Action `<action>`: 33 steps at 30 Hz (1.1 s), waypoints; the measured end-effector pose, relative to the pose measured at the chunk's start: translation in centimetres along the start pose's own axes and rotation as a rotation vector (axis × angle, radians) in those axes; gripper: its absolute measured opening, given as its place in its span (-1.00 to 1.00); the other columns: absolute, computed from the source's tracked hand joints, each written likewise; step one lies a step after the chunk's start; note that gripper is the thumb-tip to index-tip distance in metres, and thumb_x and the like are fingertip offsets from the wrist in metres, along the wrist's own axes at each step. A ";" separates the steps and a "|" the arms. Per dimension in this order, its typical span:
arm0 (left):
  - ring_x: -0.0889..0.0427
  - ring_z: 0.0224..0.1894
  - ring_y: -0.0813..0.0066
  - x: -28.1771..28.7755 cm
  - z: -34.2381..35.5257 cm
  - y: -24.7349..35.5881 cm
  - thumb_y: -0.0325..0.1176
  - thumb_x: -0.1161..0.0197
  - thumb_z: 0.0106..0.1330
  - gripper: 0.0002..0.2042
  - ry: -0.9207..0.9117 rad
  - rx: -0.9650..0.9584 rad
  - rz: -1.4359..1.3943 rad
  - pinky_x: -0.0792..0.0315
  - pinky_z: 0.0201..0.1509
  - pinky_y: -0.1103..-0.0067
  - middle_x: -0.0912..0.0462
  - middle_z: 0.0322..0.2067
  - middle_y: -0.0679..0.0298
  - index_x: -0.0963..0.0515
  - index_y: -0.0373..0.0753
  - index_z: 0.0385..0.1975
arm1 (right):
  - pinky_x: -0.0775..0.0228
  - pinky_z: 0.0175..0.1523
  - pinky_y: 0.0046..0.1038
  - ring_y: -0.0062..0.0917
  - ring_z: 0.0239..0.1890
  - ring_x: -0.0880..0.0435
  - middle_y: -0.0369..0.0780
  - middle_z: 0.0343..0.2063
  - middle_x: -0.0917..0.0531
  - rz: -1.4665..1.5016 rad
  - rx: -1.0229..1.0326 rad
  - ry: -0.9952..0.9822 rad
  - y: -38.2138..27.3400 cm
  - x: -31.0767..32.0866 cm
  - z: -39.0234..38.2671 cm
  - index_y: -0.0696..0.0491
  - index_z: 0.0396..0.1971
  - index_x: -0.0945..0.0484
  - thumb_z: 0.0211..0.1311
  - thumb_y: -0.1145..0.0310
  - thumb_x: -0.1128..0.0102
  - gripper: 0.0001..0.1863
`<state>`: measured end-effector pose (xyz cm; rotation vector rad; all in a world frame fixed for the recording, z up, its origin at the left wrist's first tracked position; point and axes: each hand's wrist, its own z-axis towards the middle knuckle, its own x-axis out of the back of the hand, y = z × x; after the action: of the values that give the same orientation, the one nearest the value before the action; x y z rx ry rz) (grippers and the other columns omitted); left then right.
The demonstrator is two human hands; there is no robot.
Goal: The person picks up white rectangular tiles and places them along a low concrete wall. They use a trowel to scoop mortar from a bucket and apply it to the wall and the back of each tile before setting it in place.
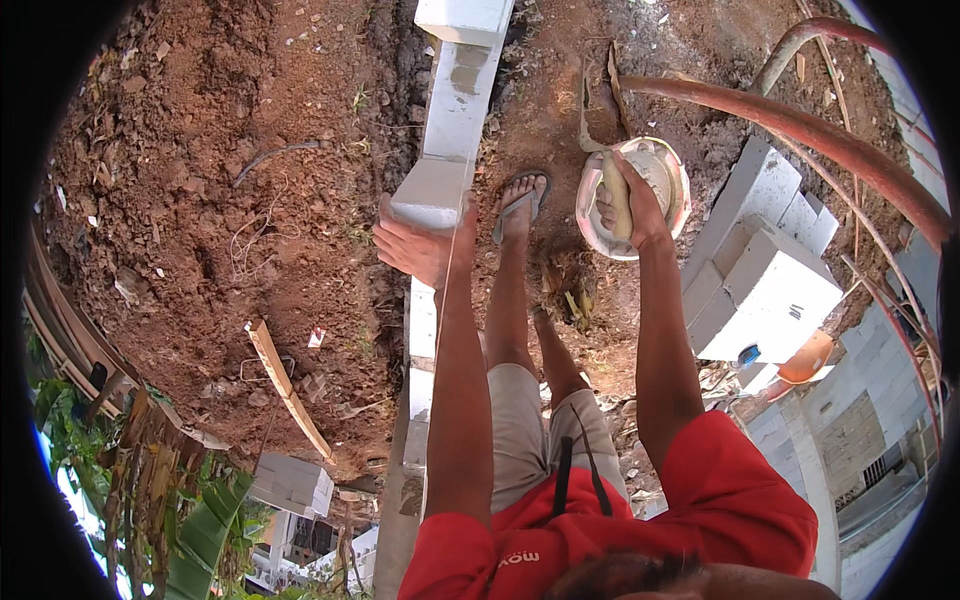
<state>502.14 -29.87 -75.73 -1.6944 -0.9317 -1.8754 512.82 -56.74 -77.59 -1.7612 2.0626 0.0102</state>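
My left hand (pixel 422 245) grips the near end of a white building block (pixel 432 187), fingers on its left side and thumb on its right. The block sits on a narrow course of pale blocks (pixel 462 105). Closed around the pale handle of a trowel (pixel 617 195), my right hand (pixel 640 205) is over a round white bucket (pixel 672 170). The trowel's thin blade, seen nearly edge-on, points away from me past the bucket's far left rim. Greyish material, like mortar, shows inside the bucket. A taut string (pixel 455 230) runs along the course beside my left hand.
Another white block (pixel 465 18) stands farther along the course. White blocks (pixel 775 290) are stacked at right, near curved reddish poles (pixel 800 125). My sandalled foot (pixel 522 200) is between course and bucket. A wooden strip (pixel 288 390) lies on the reddish soil (pixel 220 130) at left.
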 end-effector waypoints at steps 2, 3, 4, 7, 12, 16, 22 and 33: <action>-0.38 0.13 0.02 0.2 0.0 0.3 0.31 -0.57 -0.25 0.11 0.000 0.023 0.055 -0.26 0.24 0.11 -0.41 -0.02 0.07 -0.26 -0.27 0.28 | -0.15 -0.64 -0.64 -0.71 -0.73 -0.27 -0.37 -0.64 -0.40 -0.033 0.012 0.046 0.1 -0.1 -1.1 0.06 0.10 -0.51 0.60 -0.07 0.16 -0.49; -0.39 0.14 0.03 -0.8 -0.5 -0.8 0.30 -0.58 -0.25 0.09 0.036 0.041 0.133 -0.26 0.28 0.11 -0.40 -0.01 0.09 -0.26 -0.25 0.25 | -0.16 -0.64 -0.64 -0.71 -0.73 -0.27 -0.37 -0.64 -0.40 -0.030 0.012 0.022 -0.1 -0.1 -1.6 0.07 0.10 -0.51 0.60 -0.07 0.16 -0.49; -0.39 0.13 0.03 -0.7 -0.2 -0.4 0.30 -0.58 -0.25 0.08 0.024 0.039 0.108 -0.27 0.27 0.12 -0.40 -0.01 0.09 -0.26 -0.24 0.25 | -0.17 -0.65 -0.63 -0.71 -0.73 -0.27 -0.37 -0.65 -0.40 -0.028 0.028 -0.001 -0.6 0.2 -1.7 0.07 0.10 -0.51 0.60 -0.06 0.16 -0.49; -0.39 0.13 0.07 0.5 0.3 0.7 0.26 -0.60 -0.24 0.04 -0.018 0.037 0.052 -0.30 0.23 0.15 -0.39 0.01 0.12 -0.26 -0.19 0.22 | -0.18 -0.67 -0.64 -0.69 -0.76 -0.27 -0.37 -0.67 -0.38 0.223 0.121 -0.176 0.5 1.3 -2.2 0.08 0.06 -0.50 0.61 -0.06 0.19 -0.49; -0.39 0.13 0.11 -0.6 0.5 0.0 0.26 -0.60 -0.23 0.04 0.032 0.046 0.127 -0.31 0.22 0.15 -0.38 0.00 0.16 -0.26 -0.18 0.24 | -0.21 -0.65 -0.56 -0.62 -0.75 -0.32 -0.34 -0.66 -0.41 0.346 0.347 -0.405 0.9 2.1 -0.7 0.09 0.03 -0.50 0.58 -0.06 0.13 -0.51; -0.39 0.13 0.12 -0.7 0.2 1.0 0.29 -0.58 -0.22 0.05 0.009 -0.004 0.125 -0.30 0.22 0.16 -0.37 0.01 0.16 -0.25 -0.18 0.25 | -0.22 -0.63 -0.52 -0.61 -0.73 -0.33 -0.32 -0.66 -0.40 0.147 0.167 0.013 -0.6 2.7 3.8 0.06 -0.11 -0.50 0.57 -0.08 0.15 -0.53; -0.37 0.14 0.12 -0.6 0.2 -0.2 0.32 -0.56 -0.20 0.08 0.024 0.015 0.138 -0.29 0.22 0.16 -0.36 0.01 0.16 -0.22 -0.17 0.28 | -0.16 -0.70 -0.56 -0.62 -0.79 -0.29 -0.32 -0.70 -0.39 0.397 0.363 -0.411 -1.0 3.5 -2.7 0.03 -0.22 -0.52 0.56 -0.09 0.13 -0.53; -0.36 0.17 0.11 -0.9 0.3 -0.4 0.38 -0.55 -0.25 0.16 -0.012 0.016 0.187 -0.27 0.25 0.17 -0.36 0.00 0.14 -0.19 -0.24 0.30 | -0.55 -0.32 -0.39 -0.41 -0.43 -0.73 -0.14 -0.40 -0.68 -0.530 0.237 0.340 6.6 12.7 -6.3 0.13 0.03 -0.60 0.35 0.19 -0.17 -0.61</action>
<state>502.20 -29.50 -76.65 -1.7209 -0.7623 -1.7326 503.28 -69.19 -77.67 -2.2040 1.6421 -0.7004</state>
